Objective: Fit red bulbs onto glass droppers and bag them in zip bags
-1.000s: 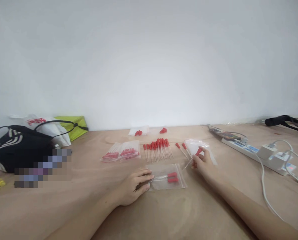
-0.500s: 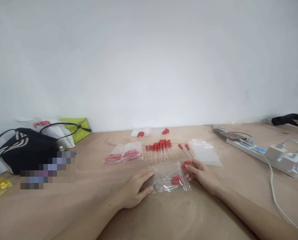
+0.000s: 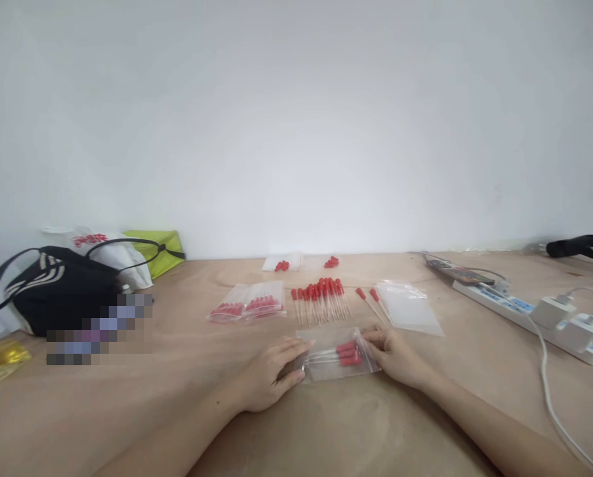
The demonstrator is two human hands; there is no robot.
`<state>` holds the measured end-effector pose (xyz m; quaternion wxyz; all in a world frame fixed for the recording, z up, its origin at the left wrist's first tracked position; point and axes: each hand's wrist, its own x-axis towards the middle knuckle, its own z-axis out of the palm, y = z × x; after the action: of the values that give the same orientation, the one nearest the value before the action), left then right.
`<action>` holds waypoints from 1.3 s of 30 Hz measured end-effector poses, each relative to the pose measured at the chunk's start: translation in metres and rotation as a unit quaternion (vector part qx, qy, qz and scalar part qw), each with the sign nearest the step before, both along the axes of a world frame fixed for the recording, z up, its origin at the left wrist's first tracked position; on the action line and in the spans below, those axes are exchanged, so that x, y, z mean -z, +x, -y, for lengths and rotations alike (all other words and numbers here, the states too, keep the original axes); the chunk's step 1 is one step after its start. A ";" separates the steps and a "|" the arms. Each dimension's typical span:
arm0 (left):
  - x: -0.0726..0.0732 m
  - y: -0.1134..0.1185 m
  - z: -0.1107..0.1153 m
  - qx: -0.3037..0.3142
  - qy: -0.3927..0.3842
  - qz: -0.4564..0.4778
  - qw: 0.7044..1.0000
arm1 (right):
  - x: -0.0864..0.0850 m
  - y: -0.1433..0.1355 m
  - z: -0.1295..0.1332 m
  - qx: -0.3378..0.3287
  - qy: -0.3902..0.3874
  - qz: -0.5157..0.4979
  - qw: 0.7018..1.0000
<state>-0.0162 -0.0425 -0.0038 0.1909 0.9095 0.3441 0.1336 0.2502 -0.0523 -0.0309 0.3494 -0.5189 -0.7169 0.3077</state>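
Flat on the table lies a clear zip bag [image 3: 326, 372] with several red-bulbed droppers [image 3: 346, 353] inside, their bulbs toward its right, zip end. My left hand [image 3: 275, 374] grips the bag's left end, thumb below and fingers above. At the zip end, my right hand [image 3: 393, 354] has its fingers bent together on the bag's edge; its fingertips are partly hidden. Just beyond the bag, a row of loose droppers [image 3: 323, 301] lies with bulbs pointing away from me. Two more droppers [image 3: 368, 301] lie to the right, beside a stack of empty zip bags [image 3: 413, 308].
Filled zip bags [image 3: 249, 303] lie left of the row. Small red bulbs [image 3: 282, 266] rest on bags near the wall. A black bag [image 3: 62, 291] stands at the left. On the right are a power strip [image 3: 519, 311], a phone [image 3: 460, 273] and a white cable [image 3: 547, 377].
The dropper that was in my right hand at the bag's mouth is now inside, beside the others. My right hand has closed on the bag's edge; my left hand has stayed put.
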 end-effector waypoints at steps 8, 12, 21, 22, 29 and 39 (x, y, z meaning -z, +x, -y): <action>-0.001 0.001 -0.001 0.029 0.013 -0.027 0.999 | -0.013 0.027 -0.051 0.238 0.050 0.198 0.950; -0.003 0.002 0.001 0.027 0.013 -0.028 0.999 | -0.016 0.014 -0.081 0.286 -0.019 0.264 0.921; -0.004 0.002 0.000 0.028 0.013 -0.041 0.999 | -0.018 0.016 -0.071 0.246 0.032 0.184 0.951; -0.003 0.002 0.000 0.030 0.014 -0.039 0.999 | -0.016 0.021 -0.063 0.240 0.047 0.126 0.961; -0.003 0.002 -0.001 0.028 0.018 -0.047 0.998 | 0.006 0.025 -0.018 0.272 0.025 -0.284 0.919; -0.003 0.001 0.000 0.022 0.012 -0.050 0.998 | 0.000 -0.003 -0.009 0.218 -0.053 -0.421 0.879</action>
<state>-0.0150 -0.0422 -0.0009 0.1658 0.9247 0.3312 0.0875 0.2475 -0.0432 -0.0305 0.6486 -0.5012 -0.3538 0.4504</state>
